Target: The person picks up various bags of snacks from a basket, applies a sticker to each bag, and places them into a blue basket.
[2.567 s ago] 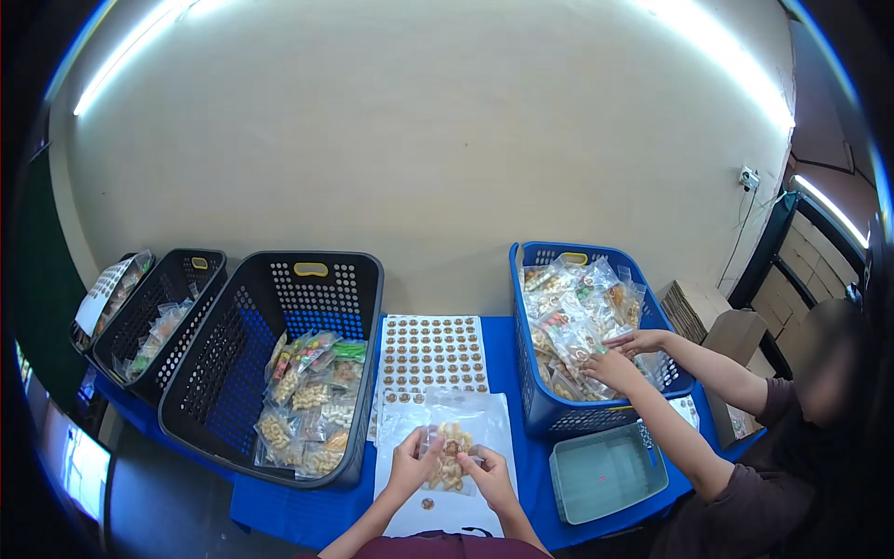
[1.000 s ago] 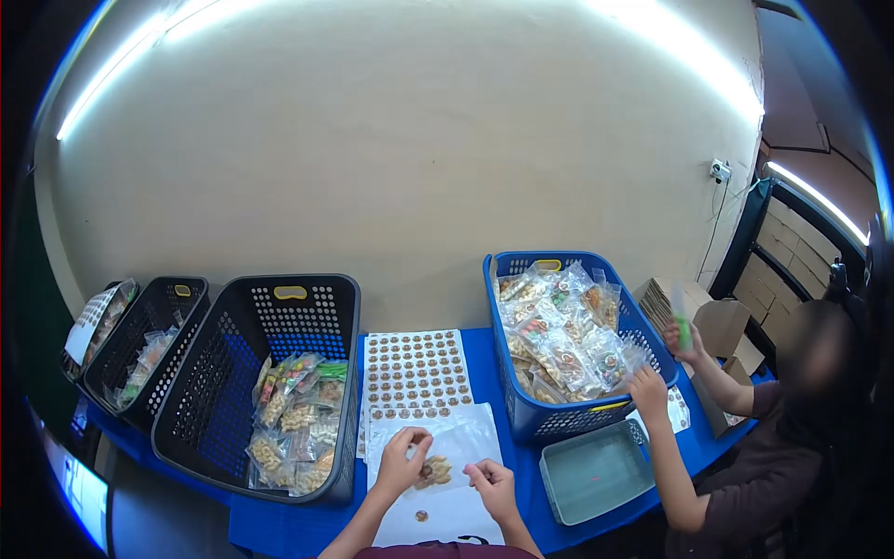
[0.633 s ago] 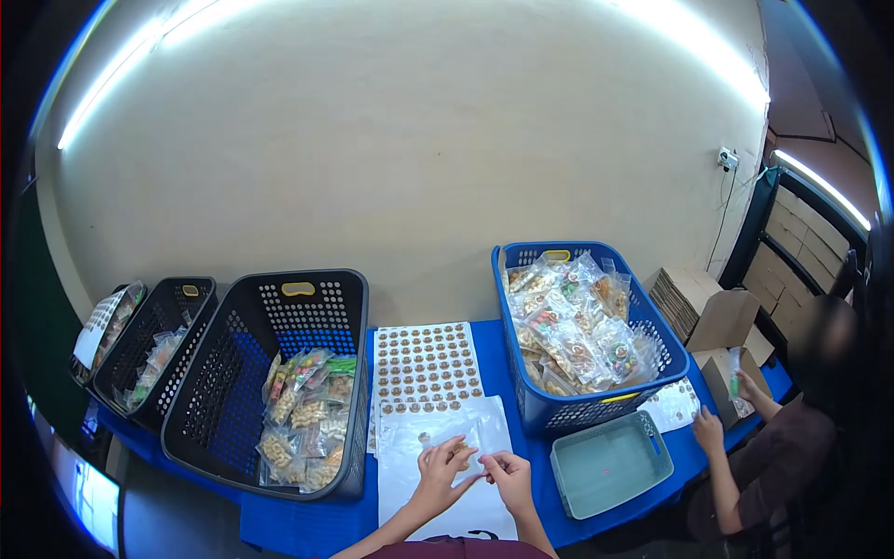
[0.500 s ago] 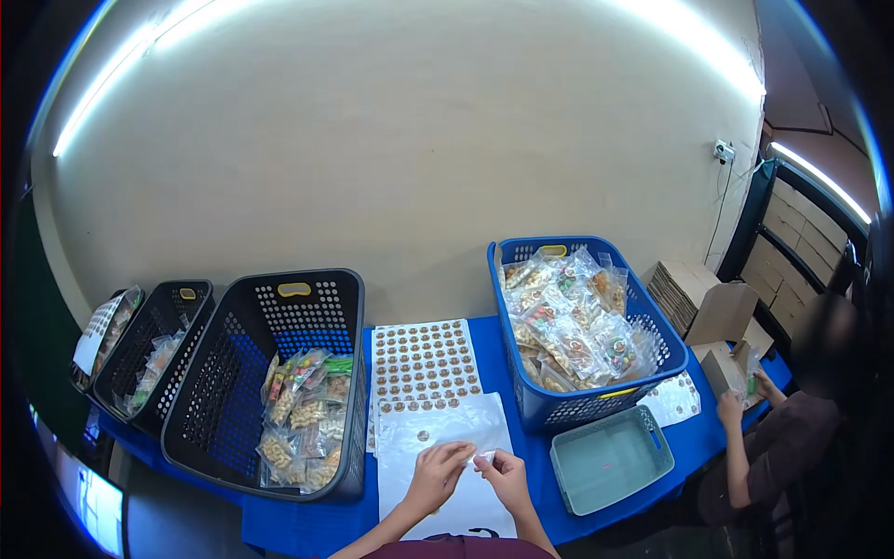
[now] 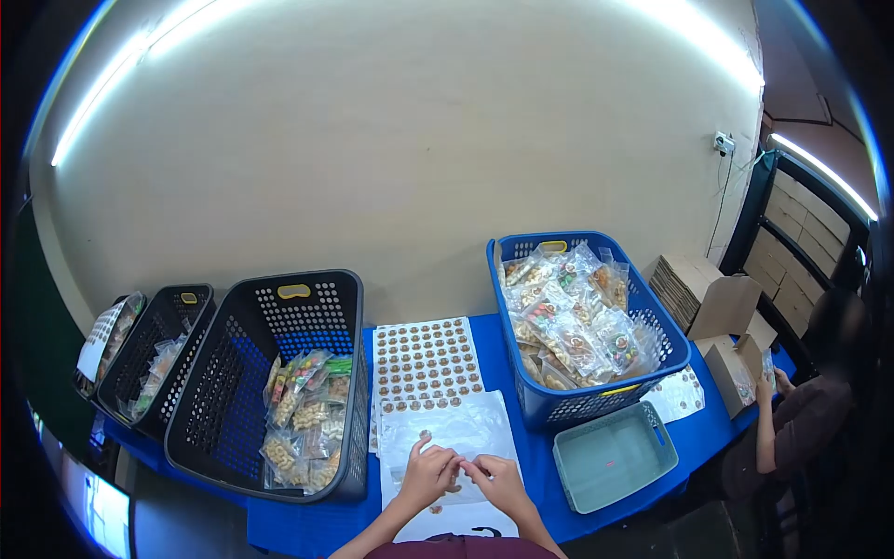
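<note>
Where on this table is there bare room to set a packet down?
Bare blue cloth shows between the sticker sheet and blue basket, and left of the white sheets beside the black basket. The teal tray looks empty. Both hands crowd the front centre.

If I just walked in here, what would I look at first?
Probably the blue basket at the right of the table, heaped with shiny snack packets. Next, the big black basket on the left, with fewer packets at its bottom. Between them lies a sticker sheet, and nearest the camera the left hand and right hand meet over a clear bag.
</note>
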### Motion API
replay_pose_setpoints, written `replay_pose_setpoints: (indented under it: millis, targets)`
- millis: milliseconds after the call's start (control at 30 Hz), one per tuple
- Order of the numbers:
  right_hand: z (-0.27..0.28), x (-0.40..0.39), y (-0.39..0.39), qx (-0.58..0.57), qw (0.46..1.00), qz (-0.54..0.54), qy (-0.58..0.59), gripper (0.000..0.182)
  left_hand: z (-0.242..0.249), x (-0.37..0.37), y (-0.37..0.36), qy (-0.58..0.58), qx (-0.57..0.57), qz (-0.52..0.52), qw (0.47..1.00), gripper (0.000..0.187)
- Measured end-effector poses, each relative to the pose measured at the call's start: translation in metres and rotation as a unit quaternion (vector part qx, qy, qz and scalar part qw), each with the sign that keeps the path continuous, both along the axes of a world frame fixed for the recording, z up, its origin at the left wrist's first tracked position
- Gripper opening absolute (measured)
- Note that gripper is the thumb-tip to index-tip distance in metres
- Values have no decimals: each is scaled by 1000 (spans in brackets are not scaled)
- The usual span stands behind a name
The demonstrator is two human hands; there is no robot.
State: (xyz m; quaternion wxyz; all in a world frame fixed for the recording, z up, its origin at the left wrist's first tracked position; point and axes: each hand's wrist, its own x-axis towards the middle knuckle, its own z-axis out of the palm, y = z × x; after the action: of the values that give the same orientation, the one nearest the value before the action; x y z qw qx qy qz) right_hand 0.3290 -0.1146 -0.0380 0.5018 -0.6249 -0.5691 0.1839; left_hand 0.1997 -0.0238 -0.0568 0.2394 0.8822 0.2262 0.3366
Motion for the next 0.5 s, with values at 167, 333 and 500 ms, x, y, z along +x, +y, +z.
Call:
replay_pose_setpoints:
  millis: [167, 333, 500]
  targets:
    - [13, -8, 7, 39, 999, -11, -24, 24, 26, -4, -2, -36, -35, 66, 997, 21]
    - [23, -5, 4, 31, 999, 11, -6, 23, 47, 2, 23, -126, -66, 166, 976, 29]
    - [25, -2, -4, 24, 999, 34, 20, 22, 53, -1, 26, -195, -63, 184, 961, 30]
